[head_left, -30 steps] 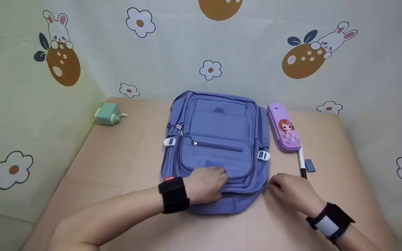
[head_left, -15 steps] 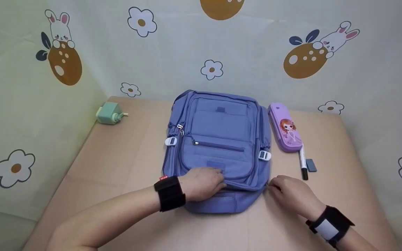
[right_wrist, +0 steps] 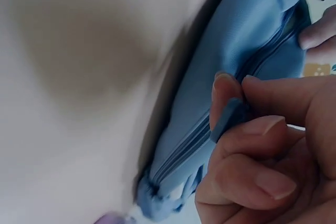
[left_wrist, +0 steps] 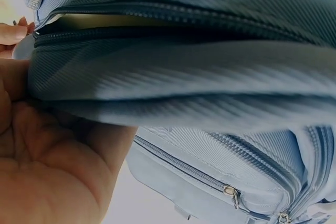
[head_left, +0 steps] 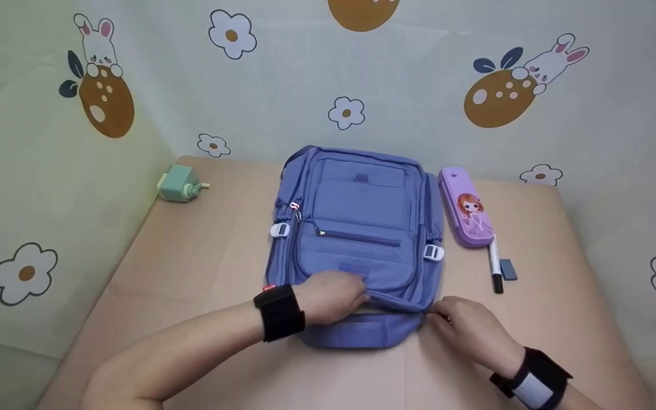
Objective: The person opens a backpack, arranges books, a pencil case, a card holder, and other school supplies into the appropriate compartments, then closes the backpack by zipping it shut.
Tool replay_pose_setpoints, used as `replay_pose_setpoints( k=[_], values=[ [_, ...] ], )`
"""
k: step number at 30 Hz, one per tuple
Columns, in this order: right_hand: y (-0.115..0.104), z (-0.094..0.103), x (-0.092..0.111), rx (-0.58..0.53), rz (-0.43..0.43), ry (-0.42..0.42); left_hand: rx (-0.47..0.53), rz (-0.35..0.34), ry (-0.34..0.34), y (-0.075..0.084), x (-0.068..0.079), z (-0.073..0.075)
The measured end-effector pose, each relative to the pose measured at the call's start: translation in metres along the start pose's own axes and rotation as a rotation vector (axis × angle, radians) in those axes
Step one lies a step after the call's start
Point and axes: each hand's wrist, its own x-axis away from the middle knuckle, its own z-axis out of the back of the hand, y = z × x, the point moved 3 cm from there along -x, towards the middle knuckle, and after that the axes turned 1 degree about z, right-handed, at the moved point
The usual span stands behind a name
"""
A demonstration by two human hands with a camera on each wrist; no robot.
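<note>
A blue backpack (head_left: 365, 205) lies front side up on the table, its bottom end nearest to me. My left hand (head_left: 331, 296) grips the lower edge of its front part, lifting the fabric a little. Under that edge the main zip (left_wrist: 173, 11) gapes, with a pale inside showing in the left wrist view. At the bag's lower right corner my right hand (head_left: 470, 330) pinches a dark blue zipper pull (right_wrist: 231, 118) between thumb and fingers. Along the side beyond it, the zip's teeth (right_wrist: 184, 148) are closed in the right wrist view.
A purple pencil case (head_left: 464, 208) with a doll picture lies right of the bag. Below it are a black-capped white marker (head_left: 495, 265) and a small grey-blue block (head_left: 508, 270). A green pencil sharpener (head_left: 180, 184) stands at back left. Patterned cloth (head_left: 282, 74) surrounds the table.
My right hand has moved left and toward me round the bag's corner with the zipper pull. The left hand has shifted slightly, and a pale gap now shows along the bottom zip.
</note>
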Motion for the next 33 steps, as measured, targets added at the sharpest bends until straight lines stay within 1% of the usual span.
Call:
replay_pose_setpoints(
  k=[4,7,11,17,20,23,26,28,31,33],
  values=[
    [-0.01,-0.002,-0.002,-0.057,0.033,-0.03,0.01,0.002,0.0,0.0,-0.001,0.001],
    [-0.012,-0.002,-0.005,-0.077,0.032,-0.036,0.014,0.004,-0.002,0.001,-0.002,0.002],
    [-0.006,-0.002,-0.01,-0.069,0.021,-0.024,0.036,0.009,-0.005,0.002,-0.006,0.002],
    [0.009,0.001,-0.02,-0.076,-0.02,-0.008,0.081,0.009,0.023,-0.002,-0.018,0.004],
    [0.015,0.002,-0.025,-0.071,-0.032,0.017,0.094,0.007,0.034,-0.005,-0.024,0.004],
    [0.019,0.002,-0.027,-0.061,-0.043,0.045,0.109,0.008,0.03,-0.008,-0.028,0.005],
    [0.02,0.002,-0.028,-0.05,-0.044,0.057,0.103,-0.001,0.014,-0.01,-0.026,0.007],
    [0.02,0.002,-0.027,-0.044,-0.044,0.058,0.085,-0.014,0.003,-0.01,-0.022,0.009],
    [0.02,0.002,-0.026,-0.034,-0.045,0.058,0.062,-0.041,0.006,-0.012,-0.012,0.011],
    [0.02,0.002,-0.025,-0.035,-0.052,0.057,0.06,-0.059,0.027,-0.015,-0.003,0.013]
  ],
)
